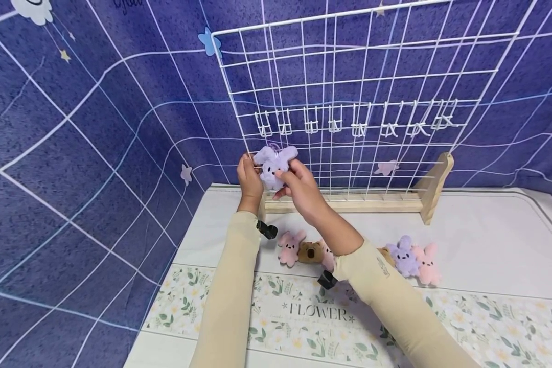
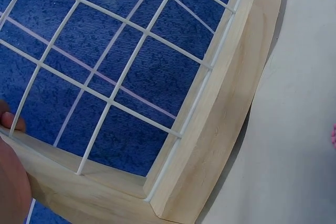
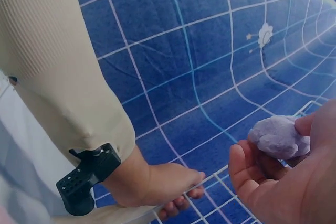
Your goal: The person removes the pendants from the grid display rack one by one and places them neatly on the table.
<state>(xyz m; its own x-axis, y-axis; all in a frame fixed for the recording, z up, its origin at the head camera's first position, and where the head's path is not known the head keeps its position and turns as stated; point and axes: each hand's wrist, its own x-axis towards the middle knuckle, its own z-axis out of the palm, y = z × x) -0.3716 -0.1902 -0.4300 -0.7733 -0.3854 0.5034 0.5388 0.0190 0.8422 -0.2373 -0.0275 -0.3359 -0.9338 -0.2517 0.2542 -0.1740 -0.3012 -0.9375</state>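
A small purple plush bunny point(image 1: 270, 167) is pinched between the thumb and fingers of my right hand point(image 1: 305, 191), in front of the lower left of a white wire grid rack. The right wrist view shows the plush point(image 3: 278, 137) from behind, in the curve of the fingers. My left hand point(image 1: 251, 179) grips the rack's left wooden upright, just left of the bunny. In the right wrist view this left hand point(image 3: 157, 184) has its fingertips round the wood at the grid's edge. The left wrist view shows part of it by the wooden frame point(image 2: 220, 108).
A row of white hooks point(image 1: 311, 127) hangs across the grid above the bunny. On the table behind the hands lie a pink bunny point(image 1: 289, 249), a brown bear point(image 1: 309, 252), another purple bunny point(image 1: 405, 258) and more plush toys, some hidden by the right arm. Blue patterned cloth point(image 1: 96, 204) hangs behind.
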